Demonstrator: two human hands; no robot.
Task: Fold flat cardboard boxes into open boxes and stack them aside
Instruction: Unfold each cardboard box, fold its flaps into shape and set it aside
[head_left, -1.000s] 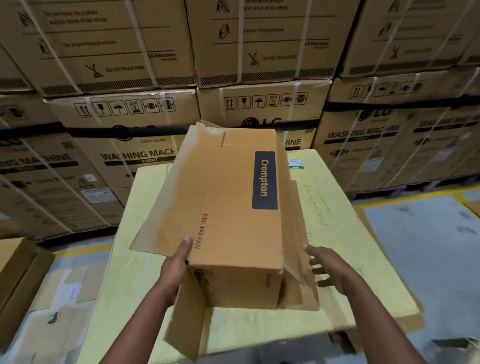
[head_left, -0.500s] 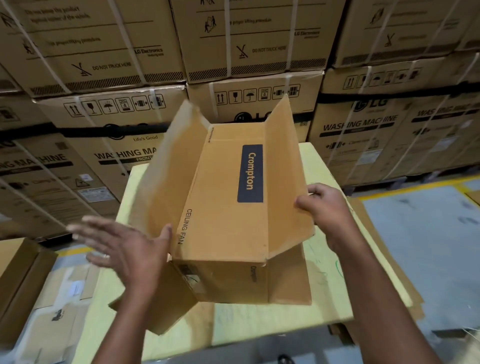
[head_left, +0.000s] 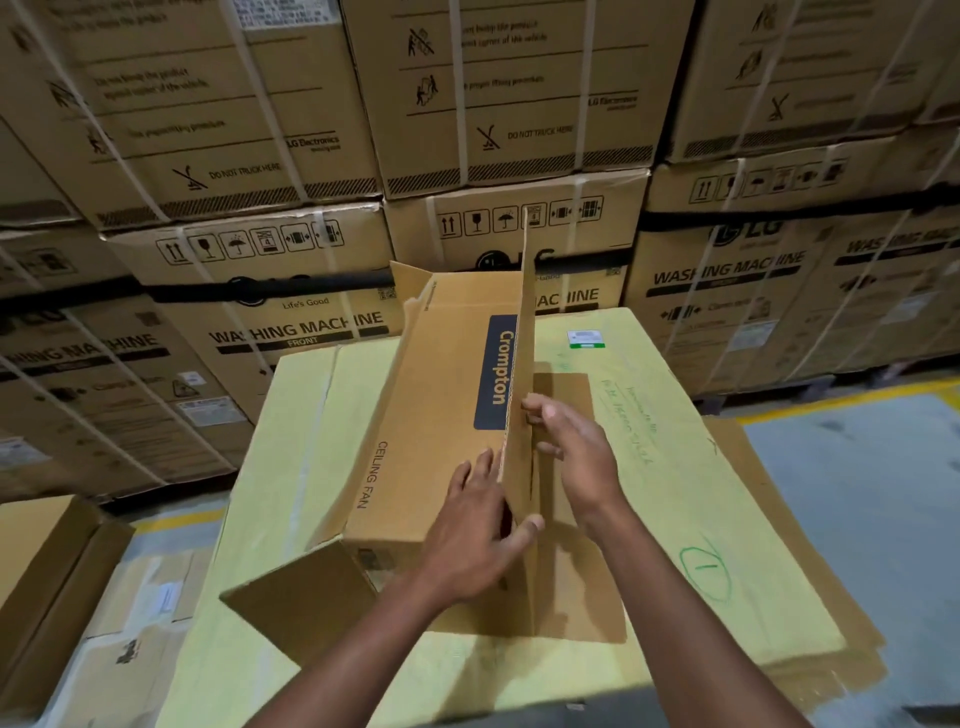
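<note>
A brown cardboard box (head_left: 431, 441) marked "Crompton" and "CEILING FAN" lies lengthwise on a yellow-green sheet (head_left: 675, 493). Its long right flap (head_left: 524, 322) stands upright, seen edge-on. The long left flap slopes down to the left, and a short end flap (head_left: 296, 603) sticks out at the near left. My left hand (head_left: 475, 535) holds the near end of the upright flap, fingers on its left side and thumb across its edge. My right hand (head_left: 571, 452) pinches the same flap further along, thumb at the edge and fingers against its right face.
Strapped washing-machine cartons (head_left: 291, 322) form a wall right behind the work surface. More brown cardboard (head_left: 810, 519) pokes out under the yellow-green sheet at the right. Flat and folded boxes (head_left: 47, 571) lie on the floor at the left. Grey floor with a yellow line (head_left: 883, 467) lies to the right.
The right flap has swung up from a slant to vertical. My left hand moved from the left flap across to the right flap's near end. The view has shifted closer.
</note>
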